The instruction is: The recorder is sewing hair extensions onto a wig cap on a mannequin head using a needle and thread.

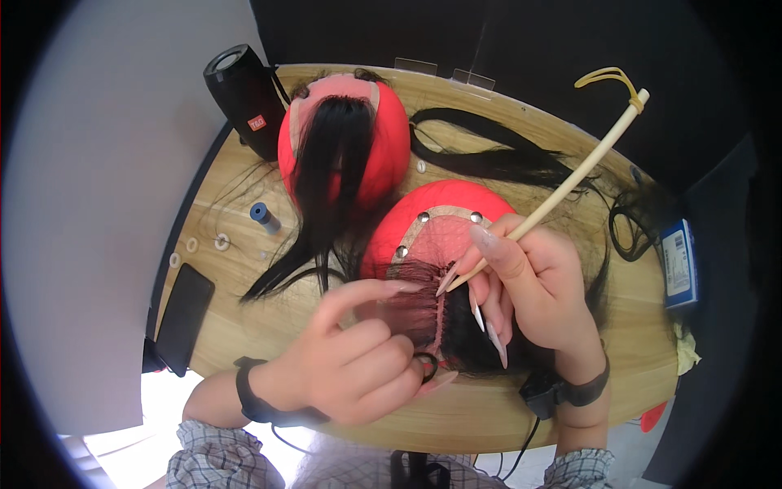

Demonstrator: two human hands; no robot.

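Note:
In my right hand (pixel 533 281) is a long pale wooden-handled ventilating needle (pixel 574 179), its fingers pinched round the lower end. A yellow rubber band is tied at its upper end; the fine tip is too small to make out. The lower end touches the lace and black hair on the nearer red head form (pixel 452 200), where silver pins hold the lace edge. My left hand (pixel 358 367) reaches its index finger over the hair strands (pixel 411 306). Its other fingers are curled round a small black ring (pixel 426 367); whatever else they hold is hidden.
Behind stands another red head form (pixel 395 147) with long black hair (pixel 334 147). Left lie a black cylindrical speaker (pixel 248 102), a blue thread spool (pixel 265 217), small white rings (pixel 221 241) and a dark phone (pixel 185 318). A hair bundle (pixel 489 155) and blue-white box (pixel 679 265) lie right.

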